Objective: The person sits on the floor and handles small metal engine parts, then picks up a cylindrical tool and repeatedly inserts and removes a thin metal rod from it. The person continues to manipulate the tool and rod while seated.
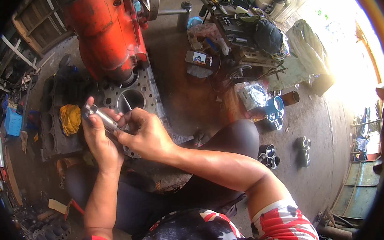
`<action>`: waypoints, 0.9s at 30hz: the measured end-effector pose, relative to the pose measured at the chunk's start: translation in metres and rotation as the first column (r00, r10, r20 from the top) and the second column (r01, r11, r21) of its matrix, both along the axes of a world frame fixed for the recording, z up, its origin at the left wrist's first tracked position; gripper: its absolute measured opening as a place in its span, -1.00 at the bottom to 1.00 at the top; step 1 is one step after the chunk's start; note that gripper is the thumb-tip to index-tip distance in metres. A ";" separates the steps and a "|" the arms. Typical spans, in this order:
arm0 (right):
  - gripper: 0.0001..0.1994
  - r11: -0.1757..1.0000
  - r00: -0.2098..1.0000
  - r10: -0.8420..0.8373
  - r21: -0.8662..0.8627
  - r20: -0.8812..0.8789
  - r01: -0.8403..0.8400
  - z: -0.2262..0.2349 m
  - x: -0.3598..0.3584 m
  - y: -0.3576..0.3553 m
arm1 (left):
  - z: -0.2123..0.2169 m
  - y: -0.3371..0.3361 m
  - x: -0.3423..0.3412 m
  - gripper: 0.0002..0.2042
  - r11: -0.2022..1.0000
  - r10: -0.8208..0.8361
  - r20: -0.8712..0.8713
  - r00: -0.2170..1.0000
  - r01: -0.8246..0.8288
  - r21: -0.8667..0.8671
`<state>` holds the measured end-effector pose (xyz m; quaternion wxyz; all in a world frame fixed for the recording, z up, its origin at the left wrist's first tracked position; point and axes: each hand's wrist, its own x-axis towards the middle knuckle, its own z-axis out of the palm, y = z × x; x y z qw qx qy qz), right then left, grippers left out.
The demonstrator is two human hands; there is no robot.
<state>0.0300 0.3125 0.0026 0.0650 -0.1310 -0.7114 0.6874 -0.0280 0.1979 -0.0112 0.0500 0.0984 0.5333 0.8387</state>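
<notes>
My left hand is closed round a silvery cylindrical metal tool, its thumb along the near side. My right hand meets it there, fingertips pressed against the cylinder's lower end. A thin pale metal rod sticks up from the right hand's fingers; its lower end is hidden. Just beyond both hands lies an engine block with a round open bore. Over the block stands a large red machine, its spindle reaching down to the block's top.
A yellow cloth rests on a second engine block at the left. Metal cylinder sleeves stand on the floor at the right. Beyond them are a tool-covered table and a phone with a lit screen. A blue box is far left.
</notes>
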 end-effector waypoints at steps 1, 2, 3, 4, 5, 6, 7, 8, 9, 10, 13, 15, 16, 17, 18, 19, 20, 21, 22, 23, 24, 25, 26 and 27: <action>-0.80 0.999 0.995 -0.012 -0.036 -0.095 0.009 0.001 0.000 0.000 | 0.001 -0.003 -0.005 -0.38 0.998 -0.049 0.028 0.998 0.048 0.046; -0.82 0.997 0.983 -0.025 -0.072 -0.182 0.012 0.003 -0.001 0.001 | 0.002 -0.006 -0.011 -0.37 0.991 -0.091 0.069 0.993 0.084 0.105; -0.85 0.996 0.981 -0.025 -0.084 -0.193 0.009 0.006 -0.001 0.001 | 0.003 -0.009 -0.016 -0.36 0.980 -0.135 0.108 0.985 0.117 0.158; -0.88 0.993 0.964 -0.034 -0.116 -0.265 0.003 0.010 0.001 0.003 | 0.004 -0.013 -0.020 -0.36 0.964 -0.183 0.156 0.971 0.146 0.223; -0.88 0.967 0.959 -0.032 -0.253 -0.282 -0.042 0.014 0.003 0.005 | 0.005 -0.015 -0.023 -0.35 0.945 -0.236 0.179 0.955 0.182 0.273; -0.89 0.923 0.972 -0.009 -0.376 -0.237 -0.083 0.018 0.007 0.008 | 0.006 -0.017 -0.026 -0.35 0.924 -0.275 0.191 0.942 0.204 0.325; -0.82 0.898 0.969 0.044 -0.416 -0.244 -0.145 0.023 0.009 0.011 | 0.007 -0.019 -0.028 -0.34 0.907 -0.311 0.181 0.933 0.234 0.350; -0.81 0.896 0.975 0.093 -0.410 -0.203 -0.171 0.027 0.013 0.013 | 0.008 -0.020 -0.029 -0.33 0.889 -0.342 0.163 0.925 0.262 0.375; -0.80 0.893 0.976 0.144 -0.405 -0.162 -0.199 0.031 0.016 0.014 | 0.009 -0.021 -0.031 -0.31 0.871 -0.367 0.143 0.919 0.285 0.400; -0.79 0.884 0.966 0.183 -0.399 -0.183 -0.244 0.034 0.018 0.015 | 0.010 -0.022 -0.032 -0.30 0.878 -0.370 0.110 0.923 0.309 0.365; -0.78 0.929 0.969 0.209 -0.281 -0.132 -0.238 0.038 0.020 0.011 | 0.011 -0.022 -0.032 -0.22 0.902 -0.361 0.011 0.933 0.346 0.258; -0.80 0.949 0.973 0.209 -0.220 -0.095 -0.225 0.039 0.021 0.008 | 0.011 -0.024 -0.032 -0.21 0.903 -0.375 -0.034 0.926 0.373 0.212; -0.79 0.954 0.970 0.217 -0.188 -0.106 -0.234 0.040 0.022 0.007 | 0.012 -0.025 -0.033 -0.21 0.894 -0.384 -0.026 0.923 0.378 0.241; -0.79 0.954 0.969 0.223 -0.181 -0.109 -0.240 0.040 0.024 0.007 | 0.012 -0.026 -0.033 -0.22 0.894 -0.388 -0.027 0.921 0.383 0.233; -0.80 0.957 0.971 0.221 -0.170 -0.089 -0.233 0.040 0.025 0.007 | 0.012 -0.027 -0.034 -0.23 0.887 -0.393 -0.027 0.919 0.387 0.251; -0.80 0.957 0.970 0.230 -0.162 -0.075 -0.239 0.040 0.024 0.006 | 0.012 -0.028 -0.035 -0.24 0.886 -0.397 -0.034 0.917 0.392 0.247; -0.80 0.961 0.972 0.227 -0.150 -0.056 -0.233 0.040 0.024 0.006 | 0.012 -0.029 -0.035 -0.25 0.886 -0.398 -0.028 0.917 0.392 0.248; -0.80 0.960 0.974 0.220 -0.165 -0.056 -0.226 0.041 0.024 0.005 | 0.012 -0.030 -0.036 -0.27 0.877 -0.406 -0.038 0.913 0.400 0.266; -0.80 0.959 0.974 0.220 -0.172 -0.058 -0.226 0.041 0.023 0.005 | 0.013 -0.032 -0.036 -0.28 0.884 -0.404 -0.050 0.913 0.404 0.237; -0.79 0.958 0.974 0.220 -0.177 -0.051 -0.225 0.041 0.023 0.005 | 0.014 -0.033 -0.037 -0.28 0.888 -0.404 -0.064 0.912 0.408 0.210; -0.79 0.959 0.975 0.219 -0.179 -0.037 -0.222 0.042 0.022 0.004 | 0.015 -0.033 -0.037 -0.29 0.890 -0.409 -0.078 0.909 0.416 0.188; -0.79 0.958 0.974 0.227 -0.174 -0.028 -0.228 0.043 0.023 0.004 | 0.016 -0.034 -0.037 -0.29 0.889 -0.412 -0.084 0.907 0.421 0.181; -0.79 0.958 0.972 0.234 -0.166 -0.012 -0.232 0.043 0.024 0.004 | 0.018 -0.035 -0.037 -0.29 0.899 -0.406 -0.113 0.907 0.418 0.127; -0.79 0.958 0.970 0.241 -0.158 0.005 -0.238 0.043 0.025 0.004 | 0.020 -0.036 -0.037 -0.28 0.907 -0.402 -0.142 0.904 0.415 0.075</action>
